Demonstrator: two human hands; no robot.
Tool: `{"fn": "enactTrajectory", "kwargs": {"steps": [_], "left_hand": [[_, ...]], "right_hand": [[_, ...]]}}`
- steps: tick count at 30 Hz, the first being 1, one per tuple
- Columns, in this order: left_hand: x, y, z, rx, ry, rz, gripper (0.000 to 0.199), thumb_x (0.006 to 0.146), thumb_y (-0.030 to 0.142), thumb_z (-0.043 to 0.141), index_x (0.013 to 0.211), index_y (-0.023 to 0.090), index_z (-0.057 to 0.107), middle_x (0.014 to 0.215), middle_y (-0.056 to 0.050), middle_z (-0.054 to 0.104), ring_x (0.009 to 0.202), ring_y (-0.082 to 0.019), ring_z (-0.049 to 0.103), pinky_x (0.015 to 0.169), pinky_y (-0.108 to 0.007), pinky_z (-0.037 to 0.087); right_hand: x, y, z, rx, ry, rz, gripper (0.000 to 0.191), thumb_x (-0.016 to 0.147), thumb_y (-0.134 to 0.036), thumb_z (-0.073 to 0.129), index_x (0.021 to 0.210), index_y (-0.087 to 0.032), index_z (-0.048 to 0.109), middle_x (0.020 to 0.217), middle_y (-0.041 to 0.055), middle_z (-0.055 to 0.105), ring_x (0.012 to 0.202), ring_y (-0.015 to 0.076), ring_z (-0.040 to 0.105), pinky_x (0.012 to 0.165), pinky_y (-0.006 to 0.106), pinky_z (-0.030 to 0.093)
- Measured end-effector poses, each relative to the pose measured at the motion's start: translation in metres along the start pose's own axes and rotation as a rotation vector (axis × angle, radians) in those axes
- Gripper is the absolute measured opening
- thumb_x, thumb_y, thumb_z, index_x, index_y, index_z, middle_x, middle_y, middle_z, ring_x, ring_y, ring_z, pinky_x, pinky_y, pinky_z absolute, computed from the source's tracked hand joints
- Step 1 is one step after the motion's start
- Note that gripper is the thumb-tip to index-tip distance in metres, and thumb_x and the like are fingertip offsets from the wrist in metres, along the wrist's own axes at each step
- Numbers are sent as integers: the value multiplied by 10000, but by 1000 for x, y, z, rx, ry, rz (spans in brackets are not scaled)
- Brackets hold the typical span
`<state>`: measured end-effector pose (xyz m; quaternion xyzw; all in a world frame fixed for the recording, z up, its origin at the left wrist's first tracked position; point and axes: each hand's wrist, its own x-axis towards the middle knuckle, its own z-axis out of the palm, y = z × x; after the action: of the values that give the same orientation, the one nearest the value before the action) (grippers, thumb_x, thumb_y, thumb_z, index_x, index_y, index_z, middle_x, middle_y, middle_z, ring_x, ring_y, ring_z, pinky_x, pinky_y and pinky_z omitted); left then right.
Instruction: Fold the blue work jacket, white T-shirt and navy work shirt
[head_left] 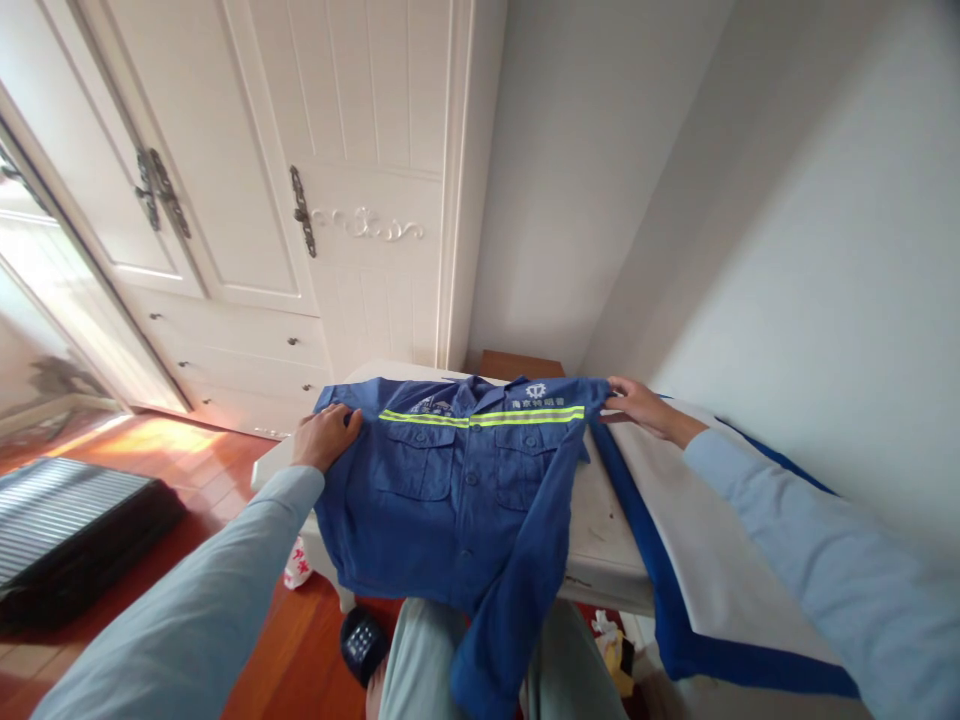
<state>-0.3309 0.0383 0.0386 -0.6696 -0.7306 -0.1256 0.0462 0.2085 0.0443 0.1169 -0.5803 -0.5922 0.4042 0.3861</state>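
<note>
A blue work jacket [420,540] with a yellow-green and silver reflective stripe across the chest lies front up over a white table [607,545]. Its buttons are down the middle and two flap pockets show. My left hand [326,437] is closed on the cloth at the jacket's left-side shoulder, fingers curled and partly hidden. At the opposite shoulder, my right hand [636,405] pinches the fabric between thumb and fingers. One sleeve [517,600] hangs down over the table's front edge toward my knees; the other sleeve is mostly hidden near my left hand.
On the table's right side lies a white cloth with blue borders [694,540]. A cream wardrobe [375,290] stands behind, beside a grey wall [810,250]. A ridged black case [82,530] is on the wooden floor at left. A dark slipper [363,643] is below.
</note>
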Motion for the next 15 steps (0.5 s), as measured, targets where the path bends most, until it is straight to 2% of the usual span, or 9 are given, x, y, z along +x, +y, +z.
{"fn": "enactTrajectory", "kwargs": {"steps": [2, 4, 6, 8, 12, 15], "left_hand": [[0, 1, 0, 0, 0, -5, 532, 987, 481, 250, 1034, 196, 696, 1188, -128, 745, 1101, -326, 708, 949, -432, 491], [-1, 1, 1, 3, -1, -5, 530, 988, 487, 254, 1035, 199, 698, 1193, -124, 747, 1100, -323, 709, 950, -427, 489], [-1, 0, 1, 9, 1, -3, 530, 986, 497, 264, 1042, 205, 702, 1202, -117, 749, 1099, -316, 710, 948, -416, 490], [-1, 0, 1, 17, 5, -6, 524, 981, 502, 279, 1063, 209, 706, 1211, -110, 750, 1091, -308, 714, 939, -405, 494], [1, -3, 4, 29, 8, -10, 518, 974, 497, 301, 1103, 204, 708, 1221, -102, 750, 1086, -305, 716, 929, -405, 501], [3, -4, 7, 27, 20, -1, 505, 973, 492, 318, 1113, 209, 712, 1222, -92, 750, 1094, -298, 713, 936, -402, 502]], "right_hand": [[2, -2, -12, -42, 93, 25, 257, 628, -212, 773, 835, -211, 621, 794, -4, 653, 717, 165, 623, 617, 287, 530], [4, 1, -21, -144, 224, 16, 200, 653, -174, 718, 814, -212, 606, 744, -10, 624, 648, 152, 577, 570, 274, 477], [5, 7, -26, -316, 379, -32, 156, 679, -156, 688, 801, -212, 608, 749, 4, 639, 670, 166, 588, 625, 297, 486], [5, 14, -29, -537, 463, -89, 138, 697, -149, 690, 796, -214, 620, 774, 24, 674, 754, 196, 633, 731, 318, 502], [7, 27, -30, -859, 384, -108, 105, 744, -183, 692, 844, -212, 677, 891, 72, 742, 888, 247, 685, 797, 320, 488], [10, 31, -34, -857, 347, -45, 105, 800, -291, 697, 841, -194, 702, 998, 119, 758, 978, 287, 683, 813, 335, 475]]}}
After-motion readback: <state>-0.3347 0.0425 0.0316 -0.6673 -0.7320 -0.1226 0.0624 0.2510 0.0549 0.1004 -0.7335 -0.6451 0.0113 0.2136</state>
